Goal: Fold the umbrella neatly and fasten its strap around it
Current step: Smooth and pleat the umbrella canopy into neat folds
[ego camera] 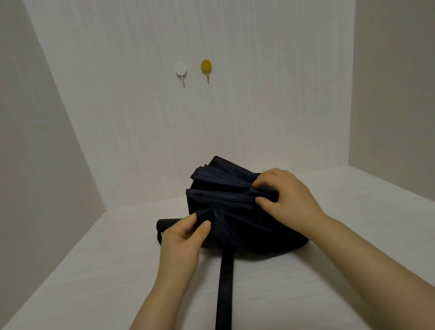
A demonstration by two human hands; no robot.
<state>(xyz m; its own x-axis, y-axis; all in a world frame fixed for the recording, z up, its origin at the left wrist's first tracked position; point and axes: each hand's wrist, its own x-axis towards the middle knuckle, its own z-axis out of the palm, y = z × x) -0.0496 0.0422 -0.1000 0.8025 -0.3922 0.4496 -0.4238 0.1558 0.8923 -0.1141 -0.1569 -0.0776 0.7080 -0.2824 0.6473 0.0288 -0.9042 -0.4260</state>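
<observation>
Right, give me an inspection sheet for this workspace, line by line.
Surface: white table, bare around the work.
Job's things: dark umbrella lies bunched, pleats loose; strap hangs unfastened toward the viewer; handle points left.
Clutter: nothing seen.
Hands: left hand pinches fabric near the handle; right hand grips the gathered pleats.
Cables: nothing seen.
Surroundings: white walls; white hook and yellow hook on the back wall, both empty.

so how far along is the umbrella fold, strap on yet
Done: the umbrella is collapsed and lies on the table, its handle pointing left. In hand: the left hand and the right hand pinch the fabric pleats, which are bunched, not yet rolled tight. Left: the strap lies loose toward the camera, unfastened.
</observation>
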